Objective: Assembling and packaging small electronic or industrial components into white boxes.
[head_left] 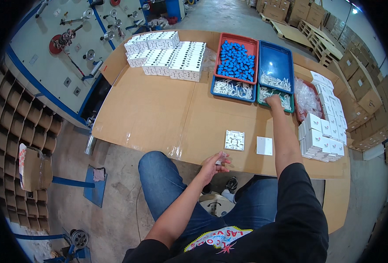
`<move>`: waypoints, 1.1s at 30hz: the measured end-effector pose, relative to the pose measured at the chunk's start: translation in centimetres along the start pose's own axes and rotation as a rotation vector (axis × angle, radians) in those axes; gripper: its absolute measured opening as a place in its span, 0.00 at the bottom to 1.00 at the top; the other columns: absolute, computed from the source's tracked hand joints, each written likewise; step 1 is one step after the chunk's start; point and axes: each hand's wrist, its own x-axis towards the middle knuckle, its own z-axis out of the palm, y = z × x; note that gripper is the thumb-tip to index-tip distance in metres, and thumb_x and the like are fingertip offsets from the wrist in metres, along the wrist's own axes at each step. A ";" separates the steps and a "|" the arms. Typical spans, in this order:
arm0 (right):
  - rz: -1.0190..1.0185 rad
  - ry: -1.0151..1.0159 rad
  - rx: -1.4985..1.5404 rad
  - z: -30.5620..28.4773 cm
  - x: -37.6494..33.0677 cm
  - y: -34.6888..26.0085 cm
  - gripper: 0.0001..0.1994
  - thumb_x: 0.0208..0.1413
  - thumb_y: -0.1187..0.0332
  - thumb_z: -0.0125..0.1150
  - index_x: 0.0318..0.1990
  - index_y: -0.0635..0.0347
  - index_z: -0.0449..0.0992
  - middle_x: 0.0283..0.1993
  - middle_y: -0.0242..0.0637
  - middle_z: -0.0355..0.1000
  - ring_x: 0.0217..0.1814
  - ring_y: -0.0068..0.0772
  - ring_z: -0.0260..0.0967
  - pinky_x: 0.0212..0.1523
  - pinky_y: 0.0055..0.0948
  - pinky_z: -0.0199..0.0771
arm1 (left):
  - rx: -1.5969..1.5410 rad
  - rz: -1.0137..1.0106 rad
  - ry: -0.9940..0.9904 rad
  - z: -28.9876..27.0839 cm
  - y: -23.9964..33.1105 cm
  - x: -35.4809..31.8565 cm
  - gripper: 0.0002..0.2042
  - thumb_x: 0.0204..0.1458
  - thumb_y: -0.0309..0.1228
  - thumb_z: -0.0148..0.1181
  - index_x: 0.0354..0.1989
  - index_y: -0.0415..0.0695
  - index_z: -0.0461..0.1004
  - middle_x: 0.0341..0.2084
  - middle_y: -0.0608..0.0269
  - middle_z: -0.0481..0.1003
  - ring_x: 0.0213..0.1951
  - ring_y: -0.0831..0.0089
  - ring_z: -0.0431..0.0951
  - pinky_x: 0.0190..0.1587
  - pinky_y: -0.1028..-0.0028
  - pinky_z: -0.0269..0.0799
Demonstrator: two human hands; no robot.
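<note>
I make out a pale, blue-edged machine panel (pixel 42 33) at the upper left, carrying a red disc (pixel 53 47) and several round metal spindle heads (pixel 88 13). Below it I have a rack of cardboard compartments (pixel 9 127), with a taped brown carton (pixel 38 173) in front. A blue plate (pixel 95 193) stands on the concrete floor (pixel 119 206), a small cloth (pixel 99 174) on its upper end; nearer me sits a dark wheel (pixel 79 239). Across the aisle I see wooden pallets (pixel 325 50), stacked cartons (pixel 360 83) and a bright lamp (pixel 355 11).
</note>
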 end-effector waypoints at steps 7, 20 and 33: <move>-0.114 0.191 0.101 1.7 4.9 3.1 0.24 0.43 0.61 0.70 0.43 0.74 0.79 0.48 0.61 0.77 0.52 0.61 0.74 0.51 0.44 0.75 | -0.020 0.011 -0.015 0.2 0.1 0.0 0.25 0.65 0.53 0.48 0.55 0.42 0.73 0.41 0.58 0.77 0.32 0.70 0.80 0.43 0.72 0.75; -0.553 0.132 0.505 0.0 -5.6 1.1 0.09 0.52 0.67 0.64 0.32 0.67 0.81 0.29 0.40 0.78 0.33 0.32 0.75 0.37 0.32 0.73 | -0.061 -0.041 0.031 -0.9 -1.3 -0.1 0.27 0.64 0.55 0.47 0.57 0.45 0.72 0.43 0.60 0.78 0.32 0.72 0.80 0.43 0.73 0.74; -0.688 -0.325 0.447 2.7 -33.7 2.2 0.06 0.58 0.70 0.64 0.37 0.62 0.77 0.31 0.31 0.74 0.32 0.19 0.68 0.34 0.24 0.70 | -0.034 -0.046 -0.089 1.0 0.6 -0.6 0.27 0.63 0.57 0.46 0.57 0.48 0.71 0.44 0.62 0.77 0.39 0.73 0.78 0.46 0.70 0.73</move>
